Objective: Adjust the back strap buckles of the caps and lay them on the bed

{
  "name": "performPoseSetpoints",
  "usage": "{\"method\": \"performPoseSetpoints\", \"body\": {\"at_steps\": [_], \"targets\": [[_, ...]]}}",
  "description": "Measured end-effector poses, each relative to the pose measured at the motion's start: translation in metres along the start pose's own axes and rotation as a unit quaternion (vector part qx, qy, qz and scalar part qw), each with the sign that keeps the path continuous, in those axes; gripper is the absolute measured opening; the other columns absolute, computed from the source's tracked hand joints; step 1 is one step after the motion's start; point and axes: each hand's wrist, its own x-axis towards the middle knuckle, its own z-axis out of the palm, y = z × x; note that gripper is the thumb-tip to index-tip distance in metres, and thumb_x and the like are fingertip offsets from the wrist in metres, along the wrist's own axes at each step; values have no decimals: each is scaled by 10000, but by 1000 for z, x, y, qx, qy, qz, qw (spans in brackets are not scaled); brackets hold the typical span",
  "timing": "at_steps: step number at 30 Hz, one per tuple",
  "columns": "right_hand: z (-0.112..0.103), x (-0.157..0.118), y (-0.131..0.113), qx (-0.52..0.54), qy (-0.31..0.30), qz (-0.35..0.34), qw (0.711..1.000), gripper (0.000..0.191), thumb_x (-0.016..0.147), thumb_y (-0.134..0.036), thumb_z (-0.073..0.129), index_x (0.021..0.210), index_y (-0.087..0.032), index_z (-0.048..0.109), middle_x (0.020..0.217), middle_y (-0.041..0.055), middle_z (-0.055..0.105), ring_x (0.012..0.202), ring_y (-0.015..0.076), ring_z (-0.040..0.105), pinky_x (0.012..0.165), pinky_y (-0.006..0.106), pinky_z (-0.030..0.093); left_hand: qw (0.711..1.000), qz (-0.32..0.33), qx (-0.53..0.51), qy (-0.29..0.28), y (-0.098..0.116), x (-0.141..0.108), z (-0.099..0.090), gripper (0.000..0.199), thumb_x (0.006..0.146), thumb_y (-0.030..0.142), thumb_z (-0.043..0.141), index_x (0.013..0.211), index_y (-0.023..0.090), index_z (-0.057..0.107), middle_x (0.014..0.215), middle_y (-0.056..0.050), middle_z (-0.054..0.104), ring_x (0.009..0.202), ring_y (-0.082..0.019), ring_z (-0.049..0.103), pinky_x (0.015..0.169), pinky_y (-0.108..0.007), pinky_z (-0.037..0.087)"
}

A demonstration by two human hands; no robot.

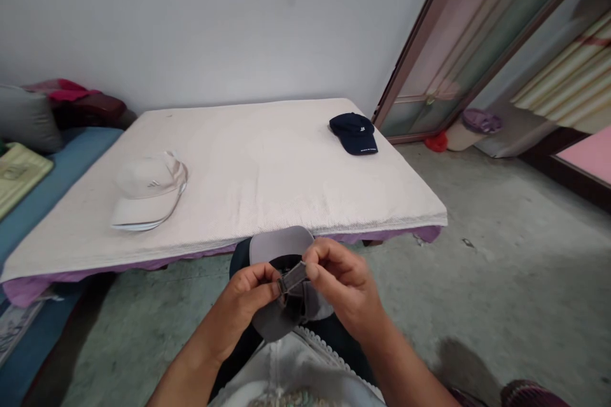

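Note:
A grey cap (281, 245) rests on my lap, its inside turned up and its brim pointing toward the bed. My left hand (245, 292) pinches the buckle end of the cap's back strap (294, 276). Between the thumb and fingers of my right hand (346, 283) is the strap's other end. On the bed lie a pale beige cap (147, 187) at the left and a navy cap (356, 132) at the far right, both apart from my hands.
The bed (267, 159) with a whitish cover stands before me against a wall. At the left are a grey cushion (26, 117) and a blue mat (88, 140). A bin (470, 130) stands by the glass door at the right.

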Motion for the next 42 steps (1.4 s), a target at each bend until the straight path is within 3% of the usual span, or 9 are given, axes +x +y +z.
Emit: {"method": "performPoseSetpoints", "body": {"at_steps": [5,10,17,20,22,24,28,34,42], "targets": [[-3,-2,3,105,-44,19,993,189,850,-286,608,702,-185,548,638,-20,451,561,105,388,521,250,306,999,24,-34,-30,6,-5,-1,135,798,265,672,786,142,618,705,-11,615,626,-101,502,605,-219,360],[-7,-5,7,129,-66,18,989,227,897,-344,546,754,-174,590,698,15,531,578,116,475,551,262,381,998,41,-30,-29,15,-12,-5,136,795,289,681,814,163,635,792,-46,683,727,-146,571,678,-243,399],[-18,4,21,-95,-5,-32,995,188,924,-326,503,893,-194,633,811,23,579,770,152,533,695,268,406,993,104,-53,-7,26,-16,-17,182,729,321,741,778,176,641,674,-14,661,663,-131,537,628,-215,384],[-14,9,16,-116,-98,-40,988,199,913,-322,521,1036,-207,627,964,40,625,891,170,557,777,278,408,993,100,-57,-17,28,-16,-15,200,721,332,746,766,171,636,645,-7,643,636,-124,528,611,-211,379],[-9,12,12,-85,-172,-23,981,188,900,-333,541,973,-189,637,878,23,619,796,147,549,703,254,405,995,87,-51,-25,29,-17,-13,193,733,319,737,768,164,629,638,-9,640,613,-114,518,590,-204,364],[-5,14,9,-38,-193,0,981,194,884,-343,560,822,-170,622,722,-9,553,656,113,484,605,233,366,996,76,-40,-30,30,-18,-9,187,745,311,726,774,159,621,622,-8,634,587,-104,499,567,-199,344],[-4,12,14,42,-149,39,987,239,849,-343,598,694,-167,553,640,-27,480,587,96,404,552,228,319,996,83,-7,-33,32,-20,-3,222,720,333,738,758,154,612,585,-1,617,567,-98,455,557,-203,318],[-7,3,20,42,-97,46,993,249,832,-340,613,662,-170,548,637,-17,485,595,105,413,561,235,324,996,74,-13,-57,26,-20,2,290,678,408,729,738,156,599,571,2,602,540,-96,415,535,-218,281],[18,10,16,51,-101,57,992,261,801,-358,639,643,-174,545,625,-16,488,580,100,412,553,227,328,990,116,-52,-58,20,-26,-22,278,681,397,728,745,164,591,577,12,587,554,-100,394,559,-233,274]]}}
